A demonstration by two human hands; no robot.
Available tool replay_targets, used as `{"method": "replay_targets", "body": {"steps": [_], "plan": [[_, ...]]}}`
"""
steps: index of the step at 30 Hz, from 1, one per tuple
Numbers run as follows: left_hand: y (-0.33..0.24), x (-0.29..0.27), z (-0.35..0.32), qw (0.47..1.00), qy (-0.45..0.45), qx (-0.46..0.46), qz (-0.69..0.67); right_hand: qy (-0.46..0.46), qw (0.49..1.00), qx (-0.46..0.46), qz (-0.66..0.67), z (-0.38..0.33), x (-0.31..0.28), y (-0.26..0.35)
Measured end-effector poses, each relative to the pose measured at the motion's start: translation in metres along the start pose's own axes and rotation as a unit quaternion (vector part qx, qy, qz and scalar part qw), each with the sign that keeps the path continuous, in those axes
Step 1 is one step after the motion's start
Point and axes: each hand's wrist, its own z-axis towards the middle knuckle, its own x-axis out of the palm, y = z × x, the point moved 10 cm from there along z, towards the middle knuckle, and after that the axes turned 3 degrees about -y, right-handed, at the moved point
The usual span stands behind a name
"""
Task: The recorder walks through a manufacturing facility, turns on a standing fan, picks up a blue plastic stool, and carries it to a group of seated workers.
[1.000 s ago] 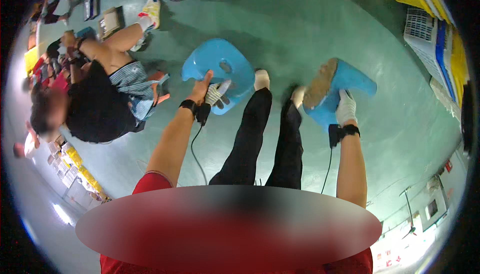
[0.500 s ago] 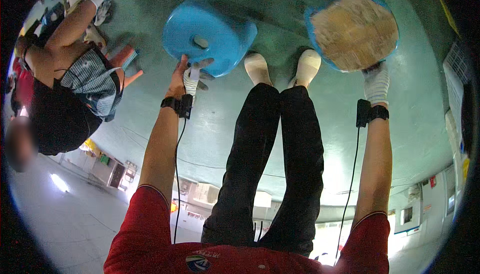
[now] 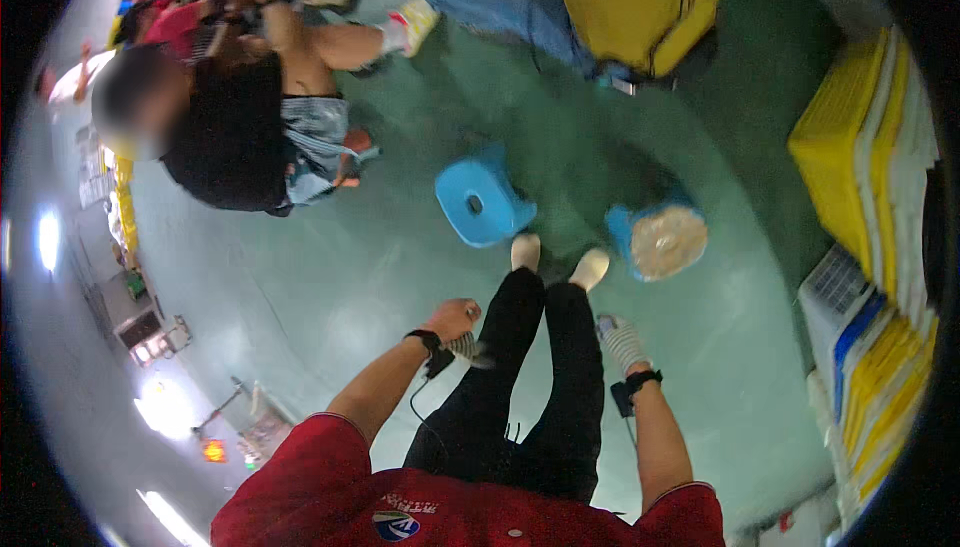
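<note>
My left hand [image 3: 452, 318] is bare and closed around a striped work glove [image 3: 468, 349], which hangs beside my left thigh. My right hand [image 3: 622, 343] wears a similar white-and-grey striped glove and hangs just right of my right leg; its fingers are too blurred to read, and nothing shows in it. Beyond my feet on the left stands a blue plastic stool [image 3: 460, 192] with a hole in its seat. A second blue stool, its seat covered by a brown round pad [image 3: 668, 243], stands on the right. Neither hand touches a stool.
At the left a person in a black top [image 3: 225, 132] sits low. Another in yellow [image 3: 640, 2] is at the top. Stacks of yellow and white sheets [image 3: 850, 147] line the right side. The green floor [image 3: 330, 277] spreads between them.
Both hands have drawn back from the stools toward my legs. The stools now look smaller and farther off, and the view has turned to take in the person in yellow and the stacks.
</note>
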Motion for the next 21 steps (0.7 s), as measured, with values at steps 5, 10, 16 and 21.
{"method": "replay_targets", "body": {"steps": [5, 10, 16, 21], "plan": [[-0.107, -0.071, -0.057, 0.984, -0.037, 0.009, -0.172, -0.090, 0.991, -0.098, 0.015, -0.027, -0.070, 0.066], [-0.111, -0.123, -0.149, 0.938, -0.132, 0.018, -0.320, -0.008, 0.972, -0.229, -0.050, -0.112, -0.043, 0.168], [-0.089, -0.113, -0.236, 0.863, -0.137, 0.053, -0.483, 0.238, 0.950, -0.197, -0.040, -0.220, 0.076, 0.247], [-0.022, -0.115, -0.319, 0.767, -0.212, 0.058, -0.603, 0.447, 0.869, -0.200, -0.071, -0.315, 0.196, 0.284]]}}
